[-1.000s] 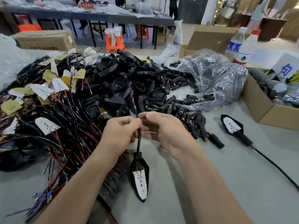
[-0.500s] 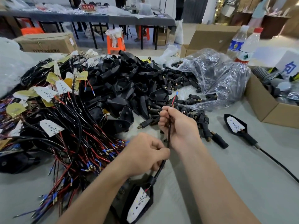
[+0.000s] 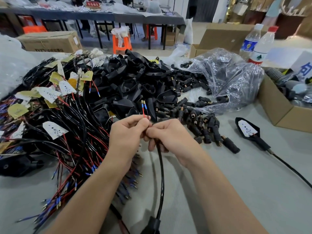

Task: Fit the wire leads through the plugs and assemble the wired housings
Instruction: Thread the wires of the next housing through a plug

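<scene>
The left hand (image 3: 128, 137) pinches the two leads (image 3: 144, 108), one red and one black with blue-sleeved tips, which stick up past its fingertips. The right hand (image 3: 170, 137), touching it, curls round the black cable (image 3: 162, 174) that runs down to a housing (image 3: 152, 224) at the worktop's near edge; whether it also holds a plug is hidden. This looks like the threading step. Next, the tips likely need lining up together to enter one of the loose plugs (image 3: 199, 122) heaped just beyond the hands.
</scene>
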Action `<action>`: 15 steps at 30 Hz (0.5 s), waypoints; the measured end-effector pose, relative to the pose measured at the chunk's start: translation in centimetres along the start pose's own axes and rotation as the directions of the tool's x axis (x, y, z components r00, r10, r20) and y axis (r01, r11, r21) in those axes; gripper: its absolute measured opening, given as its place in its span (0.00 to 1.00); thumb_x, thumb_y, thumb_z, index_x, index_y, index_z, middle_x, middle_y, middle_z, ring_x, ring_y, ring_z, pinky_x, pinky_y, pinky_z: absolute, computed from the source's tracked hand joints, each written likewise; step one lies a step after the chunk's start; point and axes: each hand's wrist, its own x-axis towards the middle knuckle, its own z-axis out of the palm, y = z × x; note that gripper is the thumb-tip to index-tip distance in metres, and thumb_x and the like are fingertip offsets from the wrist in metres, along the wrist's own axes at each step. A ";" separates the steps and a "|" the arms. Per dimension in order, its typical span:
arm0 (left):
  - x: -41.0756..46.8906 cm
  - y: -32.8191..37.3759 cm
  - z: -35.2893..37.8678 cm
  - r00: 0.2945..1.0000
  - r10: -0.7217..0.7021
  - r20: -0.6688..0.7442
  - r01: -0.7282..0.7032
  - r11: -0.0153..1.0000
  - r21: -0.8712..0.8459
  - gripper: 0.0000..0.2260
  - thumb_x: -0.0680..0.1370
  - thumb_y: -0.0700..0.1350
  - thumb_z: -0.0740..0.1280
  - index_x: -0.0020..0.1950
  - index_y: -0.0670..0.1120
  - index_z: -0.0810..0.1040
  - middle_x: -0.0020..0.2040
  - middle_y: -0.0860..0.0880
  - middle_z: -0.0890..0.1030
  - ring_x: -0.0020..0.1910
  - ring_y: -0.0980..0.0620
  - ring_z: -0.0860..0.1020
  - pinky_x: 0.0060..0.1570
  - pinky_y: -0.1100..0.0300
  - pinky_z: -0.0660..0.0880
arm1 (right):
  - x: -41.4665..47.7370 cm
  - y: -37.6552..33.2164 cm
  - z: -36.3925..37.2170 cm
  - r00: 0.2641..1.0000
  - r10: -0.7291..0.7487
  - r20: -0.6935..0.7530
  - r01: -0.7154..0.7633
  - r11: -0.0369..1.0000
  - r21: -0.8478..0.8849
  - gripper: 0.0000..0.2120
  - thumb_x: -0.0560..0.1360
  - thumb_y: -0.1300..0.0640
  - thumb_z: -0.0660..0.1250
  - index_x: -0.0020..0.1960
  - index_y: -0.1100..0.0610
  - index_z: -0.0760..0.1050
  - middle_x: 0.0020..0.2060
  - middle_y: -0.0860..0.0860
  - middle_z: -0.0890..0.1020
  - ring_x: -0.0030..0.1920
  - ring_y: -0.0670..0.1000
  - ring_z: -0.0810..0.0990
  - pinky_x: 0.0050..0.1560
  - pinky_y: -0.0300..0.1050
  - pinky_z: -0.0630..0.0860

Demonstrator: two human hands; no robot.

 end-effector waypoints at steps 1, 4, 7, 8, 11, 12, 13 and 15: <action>0.1 0.0 0.0 1.000 -0.010 -0.007 0.010 1.000 -0.009 0.13 0.79 0.38 0.71 0.40 0.54 0.88 0.38 0.46 0.86 0.32 0.51 0.81 0.38 0.60 0.81 | 0.0 0.0 0.1 1.000 -0.001 -0.001 0.001 0.999 -0.050 0.14 0.78 0.56 0.67 0.35 0.56 0.85 0.30 0.55 0.84 0.24 0.48 0.70 0.26 0.38 0.67; 0.3 -0.2 0.0 0.996 -0.016 -0.084 0.019 0.999 0.037 0.13 0.77 0.39 0.74 0.39 0.57 0.88 0.37 0.48 0.87 0.36 0.50 0.84 0.41 0.59 0.81 | 0.4 0.4 -0.4 0.954 -0.090 -0.286 0.012 0.965 -0.263 0.13 0.77 0.49 0.67 0.38 0.52 0.85 0.31 0.49 0.85 0.28 0.46 0.77 0.34 0.45 0.77; 0.2 -0.6 0.1 0.995 0.019 -0.102 -0.002 0.985 0.172 0.12 0.74 0.42 0.75 0.40 0.61 0.87 0.34 0.52 0.86 0.34 0.55 0.84 0.41 0.58 0.82 | 0.8 1.1 -1.9 0.805 -0.230 -0.546 -0.035 0.902 -0.431 0.08 0.76 0.57 0.68 0.49 0.48 0.85 0.39 0.44 0.86 0.43 0.47 0.83 0.50 0.46 0.80; 0.1 -0.7 0.1 0.995 0.026 -0.098 -0.005 0.977 0.211 0.11 0.73 0.43 0.76 0.41 0.61 0.87 0.34 0.53 0.86 0.33 0.56 0.84 0.41 0.58 0.82 | 1.0 1.4 -2.3 0.802 -0.262 -0.537 -0.071 0.851 -0.521 0.13 0.76 0.59 0.67 0.57 0.47 0.83 0.48 0.45 0.86 0.53 0.49 0.82 0.57 0.46 0.77; -0.2 -0.7 0.3 0.995 0.038 -0.094 -0.008 0.955 0.295 0.07 0.73 0.45 0.76 0.40 0.57 0.87 0.33 0.57 0.85 0.33 0.61 0.84 0.39 0.62 0.78 | 1.7 2.7 -1.8 0.898 -0.250 -0.361 -0.127 0.640 -0.758 0.32 0.77 0.52 0.69 0.79 0.47 0.62 0.77 0.50 0.67 0.77 0.56 0.61 0.75 0.52 0.59; -0.3 -0.6 0.3 0.993 0.056 -0.102 -0.019 0.943 0.333 0.06 0.73 0.45 0.76 0.40 0.58 0.86 0.33 0.59 0.85 0.33 0.62 0.83 0.38 0.64 0.77 | 1.8 2.9 -1.2 0.919 -0.228 -0.323 -0.129 0.598 -0.791 0.35 0.79 0.49 0.68 0.81 0.46 0.57 0.81 0.50 0.59 0.80 0.55 0.55 0.77 0.54 0.54; -0.3 -0.5 0.3 0.990 0.082 -0.116 -0.035 0.932 0.361 0.06 0.73 0.45 0.76 0.40 0.58 0.85 0.34 0.61 0.85 0.34 0.64 0.83 0.37 0.66 0.77 | 2.0 3.1 -0.7 0.929 -0.227 -0.292 -0.119 0.565 -0.817 0.34 0.79 0.47 0.66 0.81 0.46 0.56 0.82 0.49 0.55 0.81 0.54 0.51 0.78 0.55 0.51; -0.5 -0.3 0.3 0.981 0.136 -0.138 -0.077 0.929 0.362 0.07 0.74 0.44 0.76 0.40 0.57 0.85 0.35 0.63 0.84 0.36 0.66 0.83 0.40 0.71 0.78 | 2.4 3.3 -0.3 0.926 -0.276 -0.259 -0.092 0.500 -0.861 0.26 0.80 0.50 0.66 0.76 0.46 0.66 0.80 0.49 0.60 0.80 0.54 0.55 0.76 0.52 0.53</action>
